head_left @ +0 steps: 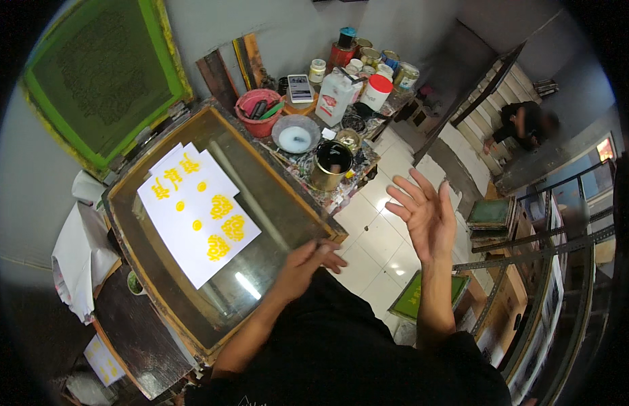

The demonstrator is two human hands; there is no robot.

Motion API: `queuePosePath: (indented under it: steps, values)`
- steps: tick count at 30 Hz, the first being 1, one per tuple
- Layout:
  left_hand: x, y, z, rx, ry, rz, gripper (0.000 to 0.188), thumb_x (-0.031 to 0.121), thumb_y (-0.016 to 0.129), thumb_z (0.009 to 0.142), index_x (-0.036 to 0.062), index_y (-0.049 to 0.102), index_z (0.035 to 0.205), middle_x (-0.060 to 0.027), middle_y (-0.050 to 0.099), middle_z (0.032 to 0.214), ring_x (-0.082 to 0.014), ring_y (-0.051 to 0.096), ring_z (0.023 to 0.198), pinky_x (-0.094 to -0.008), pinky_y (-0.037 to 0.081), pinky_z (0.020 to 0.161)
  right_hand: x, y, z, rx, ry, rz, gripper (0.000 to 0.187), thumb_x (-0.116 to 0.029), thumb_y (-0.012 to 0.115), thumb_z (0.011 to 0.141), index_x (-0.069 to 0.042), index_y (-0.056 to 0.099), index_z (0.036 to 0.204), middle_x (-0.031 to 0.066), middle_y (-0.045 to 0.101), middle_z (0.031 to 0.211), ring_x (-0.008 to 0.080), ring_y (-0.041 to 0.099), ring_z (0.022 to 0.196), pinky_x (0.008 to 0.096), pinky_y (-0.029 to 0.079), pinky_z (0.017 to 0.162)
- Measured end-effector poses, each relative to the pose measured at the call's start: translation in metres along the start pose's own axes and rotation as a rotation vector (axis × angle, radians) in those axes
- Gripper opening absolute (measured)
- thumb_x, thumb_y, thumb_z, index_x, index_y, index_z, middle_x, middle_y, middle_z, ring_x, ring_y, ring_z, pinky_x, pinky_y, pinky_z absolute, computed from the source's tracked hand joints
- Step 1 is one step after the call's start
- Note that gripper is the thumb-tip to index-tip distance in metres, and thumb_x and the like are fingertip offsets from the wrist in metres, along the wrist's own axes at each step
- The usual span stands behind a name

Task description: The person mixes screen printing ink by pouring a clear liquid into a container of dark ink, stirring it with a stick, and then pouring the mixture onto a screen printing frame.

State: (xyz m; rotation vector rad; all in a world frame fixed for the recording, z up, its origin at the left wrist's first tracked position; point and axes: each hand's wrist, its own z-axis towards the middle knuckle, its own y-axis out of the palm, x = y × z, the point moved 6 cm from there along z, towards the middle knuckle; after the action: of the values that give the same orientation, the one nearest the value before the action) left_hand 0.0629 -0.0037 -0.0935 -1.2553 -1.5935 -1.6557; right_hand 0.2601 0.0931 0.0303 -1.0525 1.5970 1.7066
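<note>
My right hand [426,216] is raised over the tiled floor with its palm turned up, fingers spread, holding nothing. By the near right corner of a wood-framed glass-topped table [260,196], my left hand [306,267] has its fingers loosely stretched out and slightly bent, with nothing visible in them. Whether it touches the frame is hard to tell. On the glass lie white paper sheets [203,260], overlapping, printed with yellow characters and round patterns. A green-coated printing screen [155,54] stands tilted up at the table's far left edge.
Beyond the table, a paint-stained bench holds a red basin [248,101], a bowl of white liquid [295,128], a phone [300,88], a white jug [336,98] and an open can [330,166]. A metal rack [565,230] stands right. A person [524,125] sits on stairs.
</note>
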Motion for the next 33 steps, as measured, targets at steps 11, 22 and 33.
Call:
queuePosePath:
  steps: [11,22,33]
  values:
    - [0.005,-0.048,-0.017,0.385,0.052,0.073,0.034,0.024,0.044,0.108,-0.0052,0.059,0.118,-0.0162,0.072,0.1,-0.0182,0.067,0.088,-0.032,0.053,0.083,0.008,0.013,0.128,-0.276,0.071,0.112,0.066,-0.049,0.032,0.107,0.006,0.038,0.143,0.0309,0.05,0.14,0.0422,0.055,0.127,0.0525,0.049,0.102]
    - [-0.03,-0.055,-0.023,0.734,-0.03,0.199,0.033,0.027,0.047,0.107,-0.0022,0.063,0.109,-0.0077,0.067,0.073,-0.0121,0.061,0.063,-0.0262,0.048,0.059,0.089,0.043,0.384,-0.337,-0.278,-0.662,0.054,-0.02,0.047,0.105,-0.004,0.029,0.153,0.0189,0.05,0.142,0.0268,0.065,0.113,0.0332,0.05,0.091]
    - [-0.024,-0.056,-0.02,1.028,-0.009,0.096,0.038,0.033,0.052,0.104,-0.0024,0.066,0.101,-0.0053,0.06,0.06,-0.0127,0.058,0.053,-0.0273,0.046,0.051,0.223,0.059,0.542,-0.421,-0.366,-1.193,0.083,0.016,0.047,0.075,0.002,0.022,0.153,0.0298,0.041,0.147,0.0367,0.057,0.126,0.0429,0.04,0.11]
